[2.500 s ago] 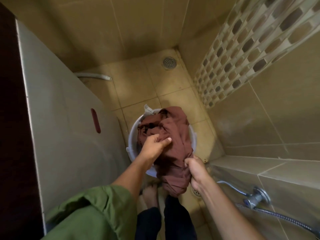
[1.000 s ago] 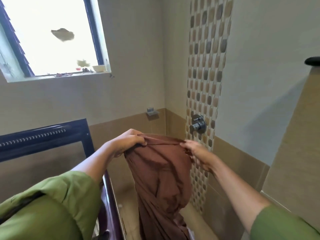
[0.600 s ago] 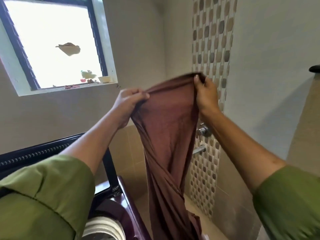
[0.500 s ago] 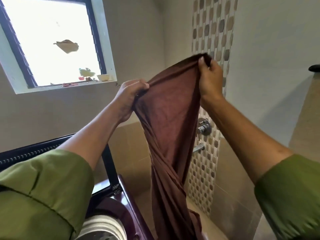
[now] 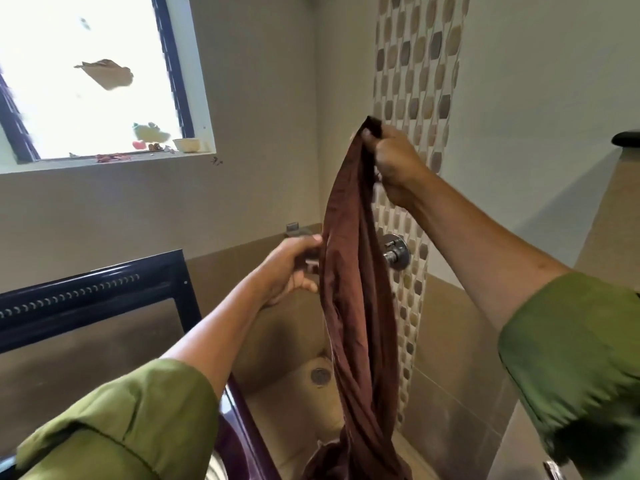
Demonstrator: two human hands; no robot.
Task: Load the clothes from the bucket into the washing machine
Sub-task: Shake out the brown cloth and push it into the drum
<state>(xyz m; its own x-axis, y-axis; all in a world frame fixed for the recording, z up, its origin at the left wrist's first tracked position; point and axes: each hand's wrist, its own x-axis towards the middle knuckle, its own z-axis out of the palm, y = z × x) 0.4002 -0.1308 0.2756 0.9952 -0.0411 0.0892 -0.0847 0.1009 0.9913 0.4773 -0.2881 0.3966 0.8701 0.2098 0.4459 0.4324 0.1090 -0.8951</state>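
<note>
Head view, right hand: my right hand is raised high, fingers clenched around the top end of a long brown fabric garment.
Head view, left hand: my left hand sits lower, fingers curled at the garment's left edge; whether they actually grip it, I cannot tell.
Garment axis: it hangs near-vertical, top end at my right fist, lower folds bunched at the frame's bottom edge.
Containers: the dark purple washing machine shows only its rim at lower left, beside the cloth; its contents are hidden.
Lid: the machine's dark-framed lid stands raised.
Surroundings: a round metal floor drain lies below.
</note>
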